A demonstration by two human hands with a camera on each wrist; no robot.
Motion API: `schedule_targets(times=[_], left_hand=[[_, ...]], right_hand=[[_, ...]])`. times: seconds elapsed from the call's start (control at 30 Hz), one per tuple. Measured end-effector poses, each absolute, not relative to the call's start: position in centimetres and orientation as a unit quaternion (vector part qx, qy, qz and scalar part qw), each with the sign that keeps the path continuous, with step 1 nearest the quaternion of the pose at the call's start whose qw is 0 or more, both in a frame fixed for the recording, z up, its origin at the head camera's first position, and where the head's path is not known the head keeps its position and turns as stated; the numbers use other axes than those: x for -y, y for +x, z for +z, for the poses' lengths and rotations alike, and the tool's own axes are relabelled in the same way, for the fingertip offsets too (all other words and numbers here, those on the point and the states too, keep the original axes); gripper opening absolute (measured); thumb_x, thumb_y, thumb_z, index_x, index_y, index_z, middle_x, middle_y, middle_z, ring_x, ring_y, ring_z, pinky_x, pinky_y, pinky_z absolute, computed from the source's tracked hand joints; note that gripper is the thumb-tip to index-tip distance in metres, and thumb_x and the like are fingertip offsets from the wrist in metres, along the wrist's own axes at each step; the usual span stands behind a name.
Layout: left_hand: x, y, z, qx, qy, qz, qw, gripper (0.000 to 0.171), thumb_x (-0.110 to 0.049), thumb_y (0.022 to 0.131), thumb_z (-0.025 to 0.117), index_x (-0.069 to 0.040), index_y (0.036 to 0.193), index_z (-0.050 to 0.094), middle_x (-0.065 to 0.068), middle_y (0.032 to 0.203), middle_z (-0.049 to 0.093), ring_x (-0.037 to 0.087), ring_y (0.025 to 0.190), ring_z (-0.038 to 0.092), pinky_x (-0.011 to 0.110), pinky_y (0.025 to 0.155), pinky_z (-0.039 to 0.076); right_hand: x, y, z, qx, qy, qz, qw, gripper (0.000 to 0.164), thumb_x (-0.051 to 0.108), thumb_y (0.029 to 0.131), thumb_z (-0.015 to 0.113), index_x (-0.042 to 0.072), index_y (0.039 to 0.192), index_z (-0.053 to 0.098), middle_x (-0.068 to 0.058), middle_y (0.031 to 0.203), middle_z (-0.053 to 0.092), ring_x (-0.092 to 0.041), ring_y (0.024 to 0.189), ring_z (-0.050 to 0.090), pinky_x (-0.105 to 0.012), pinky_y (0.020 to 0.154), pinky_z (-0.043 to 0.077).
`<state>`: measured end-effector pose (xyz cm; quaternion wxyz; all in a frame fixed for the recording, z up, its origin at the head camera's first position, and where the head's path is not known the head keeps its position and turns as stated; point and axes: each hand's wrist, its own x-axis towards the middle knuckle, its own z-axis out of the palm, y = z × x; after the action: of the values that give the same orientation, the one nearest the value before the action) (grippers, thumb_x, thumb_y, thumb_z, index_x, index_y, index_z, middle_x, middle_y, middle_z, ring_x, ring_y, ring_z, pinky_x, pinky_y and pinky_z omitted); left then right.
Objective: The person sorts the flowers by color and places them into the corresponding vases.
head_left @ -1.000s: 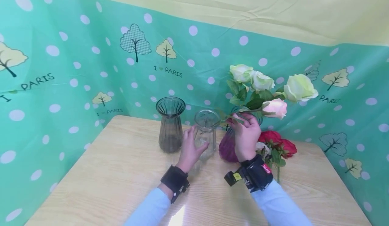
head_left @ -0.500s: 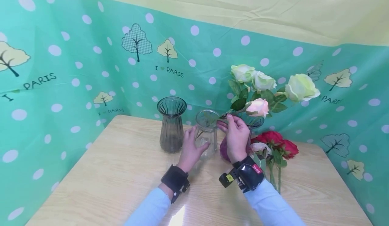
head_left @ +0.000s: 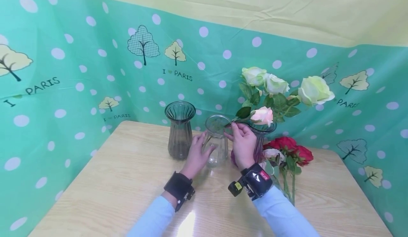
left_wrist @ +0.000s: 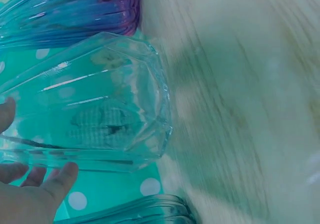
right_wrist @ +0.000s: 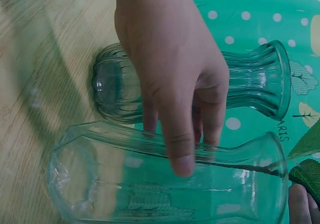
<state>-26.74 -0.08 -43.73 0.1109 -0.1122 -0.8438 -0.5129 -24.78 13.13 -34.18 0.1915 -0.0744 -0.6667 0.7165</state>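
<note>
In the head view, a clear glass vase [head_left: 220, 155] stands upright on the table. My left hand [head_left: 195, 157] holds its left side. The right wrist view shows the left thumb [right_wrist: 181, 156] across the near wall and fingers behind the glass. My right hand [head_left: 243, 146] pinches the stem of a pink rose [head_left: 262, 116] just right of the rim. That stem [right_wrist: 245, 168] slants through the mouth down into the clear vase, and its bloom leans right. Right fingertips [right_wrist: 300, 206] show beside the rim in the right wrist view.
A grey ribbed vase [head_left: 180, 137] stands left of the clear one. To the right, a purple vase [head_left: 259, 143], partly behind my right hand, bears several greenish-white roses [head_left: 315, 90]. Red roses [head_left: 287, 145] and a pale rose [head_left: 273, 154] lie right of it. A patterned curtain hangs behind.
My right hand has moved left and slightly down, carrying the pink rose; its stem now reaches deeper inside the clear vase. My left hand stays at that vase.
</note>
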Motion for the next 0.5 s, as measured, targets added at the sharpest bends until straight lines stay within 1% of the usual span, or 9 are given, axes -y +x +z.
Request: schedule_targets(times=[0.1,0.13,0.23,0.37,0.5], left_hand=[[0.20,-26.78,-43.77,0.842,-0.122,-0.512,0.115,0.066,-0.028,0.090,0.061,-0.009,0.146,0.031,0.016,0.133,0.044,0.032,0.119,0.051,0.047,0.102,0.044],[0.23,-26.79,-43.78,0.843,-0.121,-0.511,0.116,0.065,-0.029,0.091,0.060,-0.010,0.146,0.031,0.016,0.133,0.044,0.032,0.118,0.051,0.047,0.101,0.045],[0.29,-26.79,-43.83,0.847,-0.118,-0.505,0.116,0.063,-0.032,0.092,0.057,-0.010,0.146,0.032,0.015,0.133,0.045,0.031,0.116,0.053,0.046,0.100,0.046],[0.30,-26.82,-43.97,0.848,-0.118,-0.502,0.119,0.062,-0.034,0.093,0.056,-0.009,0.145,0.033,0.014,0.132,0.046,0.030,0.115,0.053,0.046,0.099,0.047],[0.31,-26.85,-44.01,0.842,-0.119,-0.512,0.121,0.063,-0.035,0.093,0.056,-0.007,0.144,0.034,0.014,0.133,0.045,0.031,0.113,0.054,0.046,0.096,0.049]], right_hand=[[-13.11,-24.80,-34.22,0.670,-0.069,0.713,0.194,0.024,0.016,0.093,0.058,-0.005,0.105,0.061,-0.024,0.097,0.069,-0.017,0.071,0.072,-0.021,0.065,0.058],[-13.14,-24.81,-34.24,0.670,-0.065,0.713,0.196,0.024,0.015,0.093,0.058,-0.006,0.105,0.061,-0.025,0.096,0.069,-0.016,0.072,0.071,-0.024,0.071,0.059],[-13.24,-24.76,-34.36,0.680,-0.061,0.704,0.196,0.023,0.017,0.093,0.058,-0.004,0.102,0.062,-0.021,0.091,0.070,-0.012,0.070,0.070,-0.025,0.072,0.059],[-13.35,-24.77,-34.70,0.692,-0.063,0.693,0.194,0.023,0.018,0.092,0.059,-0.003,0.100,0.063,-0.016,0.084,0.070,-0.010,0.065,0.068,-0.023,0.067,0.059],[-13.26,-24.88,-35.02,0.695,-0.069,0.692,0.183,0.026,0.019,0.092,0.060,-0.005,0.100,0.064,-0.011,0.076,0.070,-0.008,0.058,0.066,-0.021,0.060,0.058]])
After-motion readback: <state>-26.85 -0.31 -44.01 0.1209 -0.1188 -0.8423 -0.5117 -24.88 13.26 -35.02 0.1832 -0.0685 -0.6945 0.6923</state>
